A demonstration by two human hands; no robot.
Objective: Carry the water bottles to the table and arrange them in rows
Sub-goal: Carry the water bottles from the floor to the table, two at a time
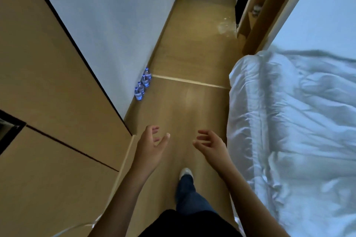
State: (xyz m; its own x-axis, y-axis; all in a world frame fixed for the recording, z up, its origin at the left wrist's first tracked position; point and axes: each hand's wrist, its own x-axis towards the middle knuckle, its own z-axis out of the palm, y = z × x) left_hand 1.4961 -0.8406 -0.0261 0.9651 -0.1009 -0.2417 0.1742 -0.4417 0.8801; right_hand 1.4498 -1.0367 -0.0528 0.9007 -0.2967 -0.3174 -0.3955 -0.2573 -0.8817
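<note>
Water bottles (143, 84) stand in a short line on the floor (192, 106), tight against the foot of the wall (115, 25) — well ahead of both hands. Left hand (151, 146) and right hand (210, 145) empty, fingers loosely spread. Bottles likely full: heavyish, smooth, slightly squashy — best gripped round the body or neck.

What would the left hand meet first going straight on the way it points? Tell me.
Probably nothing close. The left hand points forward over bare wooden floor. The water bottles by the wall stand left of that line, though depth is hard to judge.
</note>
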